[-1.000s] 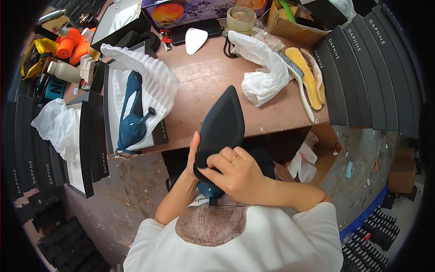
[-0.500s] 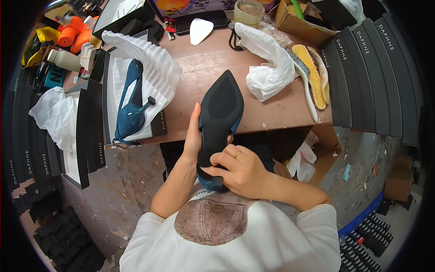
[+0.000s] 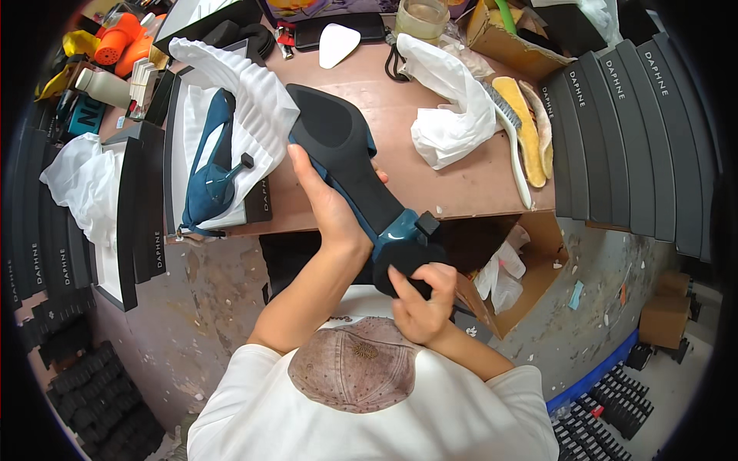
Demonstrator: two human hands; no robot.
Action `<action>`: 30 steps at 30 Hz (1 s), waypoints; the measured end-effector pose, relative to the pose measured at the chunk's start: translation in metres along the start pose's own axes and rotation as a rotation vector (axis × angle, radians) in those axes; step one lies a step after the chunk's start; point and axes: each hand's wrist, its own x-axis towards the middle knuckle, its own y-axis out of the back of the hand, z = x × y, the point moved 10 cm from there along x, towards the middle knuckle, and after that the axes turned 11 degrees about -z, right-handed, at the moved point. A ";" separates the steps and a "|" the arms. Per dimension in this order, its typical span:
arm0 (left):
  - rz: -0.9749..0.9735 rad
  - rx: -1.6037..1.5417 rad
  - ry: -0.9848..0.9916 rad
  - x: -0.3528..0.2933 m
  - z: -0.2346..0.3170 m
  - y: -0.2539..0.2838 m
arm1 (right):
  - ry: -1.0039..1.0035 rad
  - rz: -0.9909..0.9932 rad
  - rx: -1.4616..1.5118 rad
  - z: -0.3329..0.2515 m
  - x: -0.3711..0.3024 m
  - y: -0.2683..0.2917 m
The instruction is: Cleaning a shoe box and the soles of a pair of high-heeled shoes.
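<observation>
A blue high-heeled shoe (image 3: 350,165) is tilted over the table's front edge, its black sole facing up and its pointed toe toward the far left. My left hand (image 3: 332,203) is wrapped around its side, thumb along the edge, with fingertips showing at the far side. A round black pad (image 3: 393,266) is pinched in my right hand (image 3: 429,303) against the heel end, beside the short blue heel with its dark tip. The matching blue shoe (image 3: 211,188) lies on its side in an open shoe box (image 3: 171,165) lined with white paper.
White crumpled tissue (image 3: 442,138), a white-handled brush (image 3: 516,157) and a yellow fuzzy pad (image 3: 526,131) lie to the right. Dark shoe boxes (image 3: 615,146) stand stacked at both sides. Farther back are a glass jar (image 3: 423,19) and a black phone (image 3: 342,29). A cardboard carton (image 3: 530,284) sits below.
The shoe's toe has swung left and its heel end right, bringing the heel into view. My right hand has moved right with the black pad, now at the heel end.
</observation>
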 end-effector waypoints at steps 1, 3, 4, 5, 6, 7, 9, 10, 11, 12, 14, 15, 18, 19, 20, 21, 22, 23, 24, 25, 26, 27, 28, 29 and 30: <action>-0.008 -0.043 -0.057 -0.003 0.001 -0.002 | -0.082 0.022 -0.032 0.005 0.000 -0.003; -0.035 0.019 -0.248 -0.006 0.016 -0.003 | -0.153 0.026 -0.083 0.010 0.011 -0.003; -0.033 0.020 -0.251 -0.008 0.015 -0.001 | -0.221 0.025 -0.132 0.015 0.016 0.000; -0.072 0.051 -0.263 -0.012 0.018 -0.004 | -0.225 0.026 -0.138 0.013 0.018 0.001; -0.112 0.083 -0.273 -0.016 0.020 -0.008 | -0.223 0.025 -0.135 0.014 0.010 0.003; -0.125 0.121 -0.277 -0.014 0.021 -0.004 | -0.206 -0.044 -0.115 0.019 0.000 -0.001; -0.224 0.147 -0.235 -0.011 0.025 -0.003 | -0.360 -0.186 -0.114 0.052 -0.026 -0.010; -0.310 0.174 -0.186 -0.011 0.022 -0.007 | -0.514 -0.106 0.003 0.071 -0.035 0.001; -0.305 0.082 -0.142 -0.010 0.019 -0.002 | -0.484 0.006 0.024 0.068 -0.034 0.017; -0.307 0.084 -0.153 -0.010 0.019 0.001 | -0.450 0.116 0.044 0.059 -0.024 0.039; -0.343 0.091 -0.014 -0.015 0.003 0.001 | -0.025 0.041 0.037 0.011 0.008 0.051; -0.399 0.000 0.031 -0.017 -0.003 -0.007 | 0.082 -0.074 0.056 0.004 0.016 0.039; -0.412 0.110 0.080 -0.017 0.002 0.000 | 0.076 -0.168 -0.141 0.025 0.040 0.041; -0.450 0.044 0.117 -0.021 0.003 0.000 | -0.007 -0.040 -0.143 0.033 0.051 0.063; -0.454 0.050 0.106 -0.023 0.004 0.000 | -0.089 0.088 -0.140 0.040 0.060 0.084; -0.455 0.136 0.125 -0.025 0.000 0.001 | 0.044 0.091 -0.148 0.019 0.077 0.088; -0.454 0.223 0.150 -0.029 -0.007 0.002 | 0.169 0.094 -0.156 -0.002 0.093 0.084; -0.508 0.208 0.186 -0.038 -0.017 0.001 | 0.354 0.017 -0.152 -0.015 0.101 0.065; -0.547 0.202 0.211 -0.045 -0.020 0.002 | 0.312 -0.093 -0.257 -0.014 0.120 0.046; -0.555 0.207 0.241 -0.043 -0.017 0.003 | 0.192 -0.080 -0.242 0.020 0.143 0.045; -0.560 0.208 0.276 -0.044 -0.014 0.005 | 0.068 -0.073 -0.225 0.051 0.157 0.046; -0.572 0.259 0.308 -0.043 -0.010 0.009 | 0.080 -0.066 -0.221 0.055 0.159 0.050; -0.571 0.265 0.294 -0.046 -0.007 0.009 | 0.102 0.018 -0.089 0.060 0.160 0.062; -0.508 0.273 0.295 -0.049 -0.004 0.014 | 0.125 0.100 0.044 0.063 0.163 0.071; -0.438 0.277 0.286 -0.047 0.002 0.018 | 0.275 0.027 0.121 0.023 0.158 0.061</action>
